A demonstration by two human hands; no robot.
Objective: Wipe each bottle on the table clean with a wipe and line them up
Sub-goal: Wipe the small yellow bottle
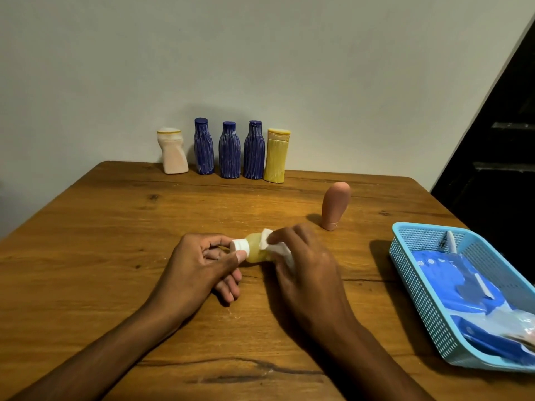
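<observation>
A small yellowish bottle (pixel 256 248) with a white cap lies sideways just above the table's middle. My left hand (pixel 199 266) pinches its cap. My right hand (pixel 301 263) holds a white wipe (pixel 275 248) wrapped against the bottle's body and hides its base. Along the far edge stands a row: a pale pink bottle (pixel 173 151), three blue bottles (pixel 204 147) (pixel 229 151) (pixel 254 151) and a yellow bottle (pixel 276 156). A brownish-pink bottle (pixel 334 205) stands cap-down on its own at the right.
A light blue plastic basket (pixel 411 256) sits at the table's right edge with blue wipe packs inside. The wooden table (pixel 101 241) reaches a grey wall behind. A dark doorway lies to the right.
</observation>
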